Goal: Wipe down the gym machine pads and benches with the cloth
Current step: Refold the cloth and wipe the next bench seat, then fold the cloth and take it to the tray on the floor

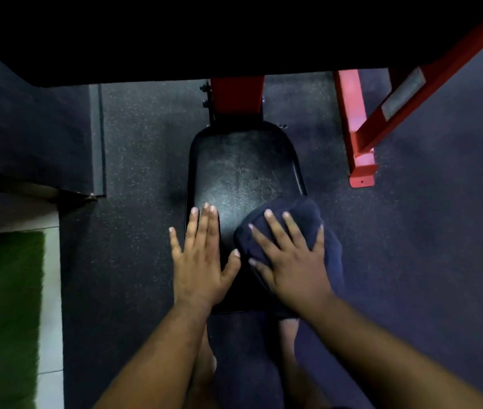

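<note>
The cloth (296, 231), dark navy and bunched, is pressed flat against the near right corner of the black seat pad (243, 172); part of it hangs over the pad's right edge. It is held down by the right hand (290, 261), fingers spread and straight across the top — a flat press, nothing curled round the fabric. The left hand (201, 261) is laid palm-down on the pad's near left edge, fingers straight, nothing grasped; it is judged to be bracing.

Progress, as a judgement: the wipe on this pad is under way. A dull sheen is seen across the pad's middle, but whether that is moisture or just lighting cannot be told. The far end of the pad near the red upright (235, 98) is not covered by the cloth now. No other pads or benches are identifiable in view, so the rest of the task is assumed open.

Around it: a second red frame leg (358, 137) is seen to the right on speckled rubber flooring (134, 160), and a green turf strip (4, 305) at far left. The top of the frame is too dark to read.
</note>
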`<state>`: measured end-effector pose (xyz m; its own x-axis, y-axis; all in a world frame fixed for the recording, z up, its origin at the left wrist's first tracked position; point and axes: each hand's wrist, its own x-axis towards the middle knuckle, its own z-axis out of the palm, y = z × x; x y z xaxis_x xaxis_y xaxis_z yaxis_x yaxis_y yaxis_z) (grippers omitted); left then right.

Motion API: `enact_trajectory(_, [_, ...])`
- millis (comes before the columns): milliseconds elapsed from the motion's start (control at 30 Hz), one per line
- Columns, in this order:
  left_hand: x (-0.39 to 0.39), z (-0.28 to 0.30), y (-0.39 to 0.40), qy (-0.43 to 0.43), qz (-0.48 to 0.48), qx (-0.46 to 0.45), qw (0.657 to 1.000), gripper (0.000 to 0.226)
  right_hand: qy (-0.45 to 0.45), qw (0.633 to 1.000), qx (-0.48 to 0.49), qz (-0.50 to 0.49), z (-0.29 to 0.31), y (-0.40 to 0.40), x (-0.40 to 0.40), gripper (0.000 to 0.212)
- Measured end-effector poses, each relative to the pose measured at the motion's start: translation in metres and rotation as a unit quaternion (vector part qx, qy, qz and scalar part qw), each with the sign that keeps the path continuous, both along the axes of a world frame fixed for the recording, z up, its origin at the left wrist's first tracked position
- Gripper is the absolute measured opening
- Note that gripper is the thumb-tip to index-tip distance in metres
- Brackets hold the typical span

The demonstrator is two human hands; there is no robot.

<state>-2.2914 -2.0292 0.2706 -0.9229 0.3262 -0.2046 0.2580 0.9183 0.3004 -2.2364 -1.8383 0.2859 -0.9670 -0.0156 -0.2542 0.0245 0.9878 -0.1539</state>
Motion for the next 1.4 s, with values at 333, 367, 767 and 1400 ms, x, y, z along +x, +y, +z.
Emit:
enact_trajectory(333, [-0.001,0.003,0.002,-0.013,0.003,-0.019,1.000,0.082,-0.014,0.998,-0.052,-0.024,-0.006,0.033,-0.156,0.063])
enact_trajectory(367, [-0.002,0.002,0.002,-0.015,0.000,-0.015,1.000,0.082,-0.005,0.996,-0.063,-0.063,-0.004,0.037,-0.131,0.063])
enact_trajectory(767, [0.001,-0.009,0.000,0.045,0.019,0.040,0.998,0.088,-0.029,0.985,-0.034,-0.168,-0.017,0.007,-0.179,0.060])
enact_trajectory(1400, [0.068,0.089,-0.113,-0.229,0.015,0.100,0.968,0.068,-0.082,0.995,0.055,0.007,0.068,-0.101,0.089,0.064])
